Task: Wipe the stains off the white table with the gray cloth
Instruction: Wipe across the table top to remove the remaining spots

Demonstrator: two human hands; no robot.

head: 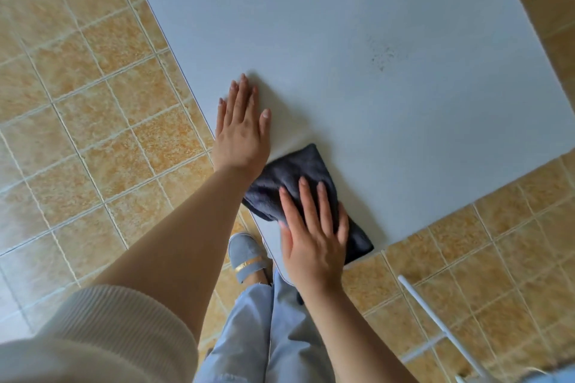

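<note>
The left hand (pixel 241 130) lies flat and spread wide on the white surface (pixel 342 25) near its left edge, holding nothing; it looks planted there to steady the body, and perhaps the light table too, while the other arm works. The right hand (pixel 314 233) presses open-palmed on the gray cloth (pixel 295 171), fingers splayed rather than gripping, so the pressure spreads across the fabric. The cloth sits bunched at the near corner of the surface, one end hanging slightly past the edge. The stains (pixel 384 56), a patch of dark speckles, lie well apart from the cloth, farther in toward the right. Judging from that gap, the wiping has not reached them, and the cloth needs pushing forward.
</note>
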